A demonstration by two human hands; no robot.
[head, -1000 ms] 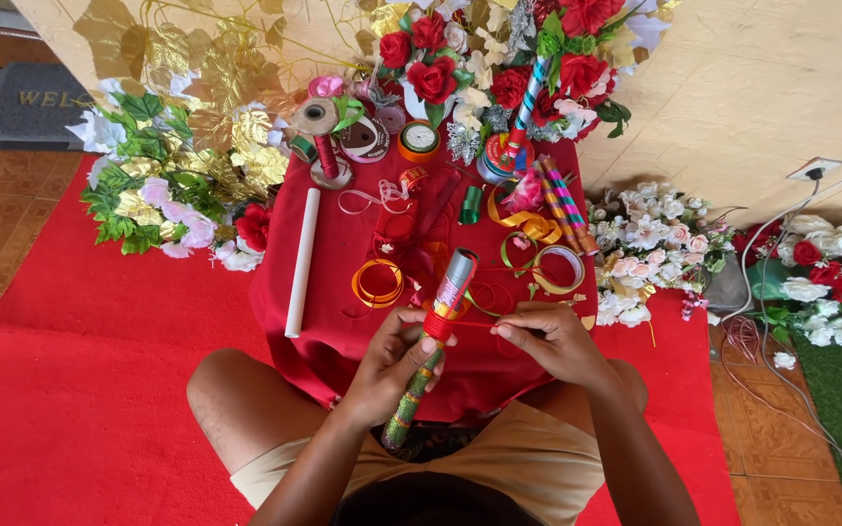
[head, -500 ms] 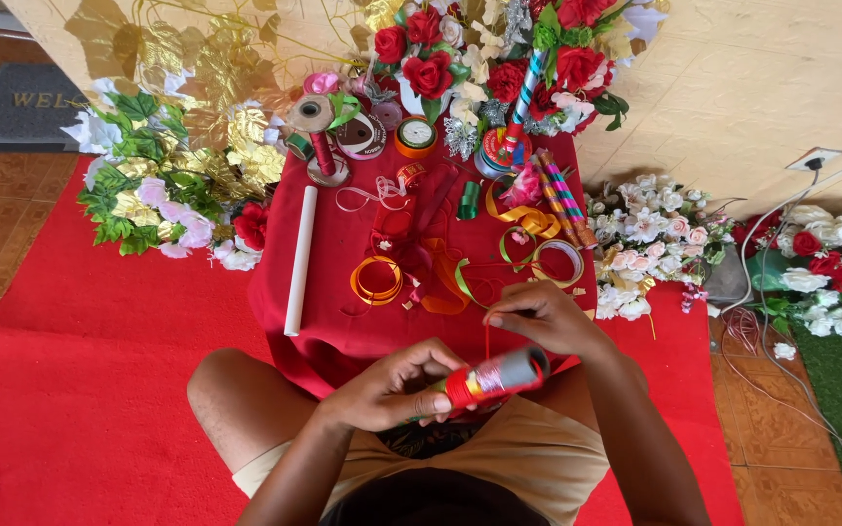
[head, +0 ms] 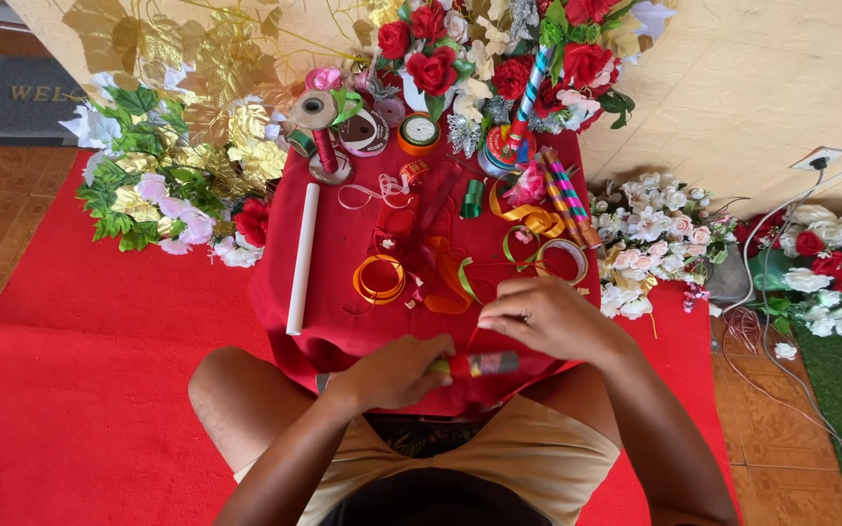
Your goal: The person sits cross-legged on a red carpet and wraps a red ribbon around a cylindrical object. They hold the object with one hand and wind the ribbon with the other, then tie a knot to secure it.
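Observation:
My left hand (head: 397,371) grips a stick wrapped in red, green and gold ribbon (head: 479,365), held level just above my lap at the near edge of a low table draped in red cloth (head: 343,244). Just above the stick's right part, my right hand (head: 538,314) pinches a thin red ribbon strand that runs down to the stick. An orange ribbon roll (head: 379,278) and loose orange and green ribbon loops (head: 450,282) lie on the cloth just beyond my hands.
A white tube (head: 301,258) lies along the table's left side. Ribbon spools (head: 316,112), tape rolls and wrapped sticks (head: 567,195) crowd the far edge. Artificial flowers (head: 163,185) ring the table on a red carpet (head: 60,390). A cable (head: 782,292) runs at right.
The wrapped stick has swung from pointing away from me to lying level across my lap. My right hand has shifted left and closer above it with the ribbon strand.

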